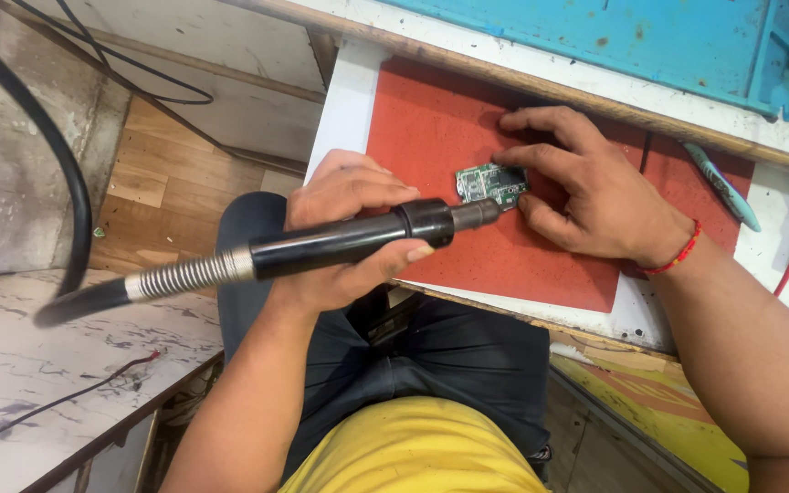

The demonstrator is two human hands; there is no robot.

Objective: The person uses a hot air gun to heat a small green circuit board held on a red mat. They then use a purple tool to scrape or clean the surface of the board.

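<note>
looking down from the head camera, nearest at six o'clock, a yellow shirt [413, 452] and dark trousers [449, 356] of the seated person fill the lower edge. just above, the left hand [344, 233] is clenched around a black rotary handpiece [349, 242]. its long axis runs nearly level, from a sprung flexible shaft [184, 274] at nine o'clock to the metal tip at three o'clock, tilted slightly upward. the tip touches the near edge of a small green circuit board [490, 183], lying flat just right of centre on a red mat [449, 155]. the right hand [595, 196] presses on the board, fingers curled around its far and right sides, pinning it rather than lifting it. a red thread bracelet [678, 256] circles that wrist. as a judgement, the work on the board looks mid-way: the tool is engaged, the board is not visibly altered. farther off, at two o'clock, a teal pen-like tool [723, 187] lies on the white bench, and a blue tray [614, 36] sits at one o'clock.
</note>
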